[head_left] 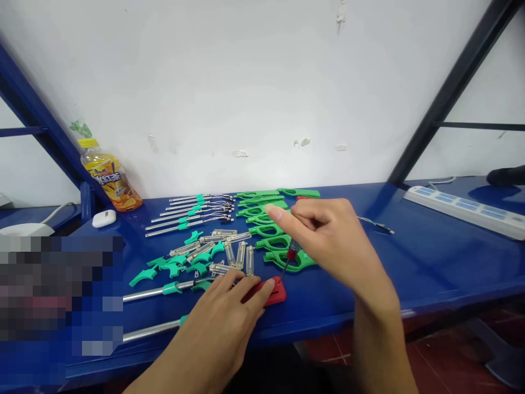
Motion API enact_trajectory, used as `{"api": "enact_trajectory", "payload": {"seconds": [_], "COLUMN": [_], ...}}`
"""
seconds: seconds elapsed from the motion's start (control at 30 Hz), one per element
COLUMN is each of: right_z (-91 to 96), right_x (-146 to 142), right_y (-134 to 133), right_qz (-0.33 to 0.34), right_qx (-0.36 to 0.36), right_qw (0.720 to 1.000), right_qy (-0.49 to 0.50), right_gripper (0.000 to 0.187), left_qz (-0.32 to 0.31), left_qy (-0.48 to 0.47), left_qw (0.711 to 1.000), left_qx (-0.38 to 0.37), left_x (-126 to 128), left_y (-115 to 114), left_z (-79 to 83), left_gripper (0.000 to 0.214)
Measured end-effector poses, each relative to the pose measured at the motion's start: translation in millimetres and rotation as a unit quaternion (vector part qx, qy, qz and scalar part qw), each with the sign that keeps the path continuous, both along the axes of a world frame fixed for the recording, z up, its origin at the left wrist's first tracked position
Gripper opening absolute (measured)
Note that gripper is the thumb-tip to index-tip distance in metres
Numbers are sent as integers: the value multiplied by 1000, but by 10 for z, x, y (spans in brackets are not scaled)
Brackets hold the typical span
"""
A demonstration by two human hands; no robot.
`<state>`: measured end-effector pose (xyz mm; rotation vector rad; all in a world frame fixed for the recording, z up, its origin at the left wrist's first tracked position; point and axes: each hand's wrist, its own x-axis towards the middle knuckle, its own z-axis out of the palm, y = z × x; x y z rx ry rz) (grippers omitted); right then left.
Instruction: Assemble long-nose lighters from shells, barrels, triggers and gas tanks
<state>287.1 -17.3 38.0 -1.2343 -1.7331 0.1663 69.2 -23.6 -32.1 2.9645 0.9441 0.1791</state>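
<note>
My left hand (pixel 229 314) presses a red plastic lighter handle (pixel 277 296) down near the table's front edge, its fingers covering most of the piece. My right hand (pixel 328 241) is closed around a screwdriver (pixel 292 250) with a clear and red grip. The screwdriver slants down, and its tip meets the right end of the red handle by my left fingertips. From that handle a metal lighter tube (pixel 151 294) with a teal collar appears to run left, though my fingers hide the joint. Green lighter handle shells (pixel 273 243) lie in a column just behind.
Several metal tubes with wires (pixel 180 214) lie at the back left. Clear fuel tanks (pixel 250 260) and teal triggers (pixel 174 268) are scattered in front of them. A drink bottle (pixel 110 178) and a white case (pixel 104 218) stand left; a power strip (pixel 467 210) lies right.
</note>
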Motion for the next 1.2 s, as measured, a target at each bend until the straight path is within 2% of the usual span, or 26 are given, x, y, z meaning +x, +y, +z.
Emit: {"api": "enact_trajectory", "payload": {"seconds": [0.17,0.33,0.53,0.63,0.73,0.83,0.97,1.1,1.2], "right_z": [11,30,23,2,-10,-4,36,94,110], "right_x": [-25,-4,-15,8,42,71,131,237,281], "right_y": [8,-3,-18,-11,13,30,-20,-125,-159], "right_qz": [-27,-51,25,84,120,146,162,173,167], "right_qx": [29,27,-49,-108,-133,-131,-132,-132,-138], "right_qw": [997,997,998,988,977,977,976,976,976], "right_qy": [-63,-54,2,71,115,85,56,9,16], "right_gripper": [64,56,52,43,32,20,16,30,26], "left_qz": [-5,1,-3,-1,-4,-7,-5,-8,-10], "left_qy": [8,8,18,20,15,11,8,7,0], "left_qw": [1000,1000,1000,1000,1000,1000,999,999,999], "left_qx": [6,4,16,21,27,28,33,35,36], "left_x": [4,11,-10,-13,-13,-16,-22,-34,-41], "left_y": [13,17,31,43,52,54,49,45,46], "left_z": [-36,-28,-82,-102,-111,-118,-126,-126,-127], "left_gripper": [54,55,66,68,68,67,66,65,65]}}
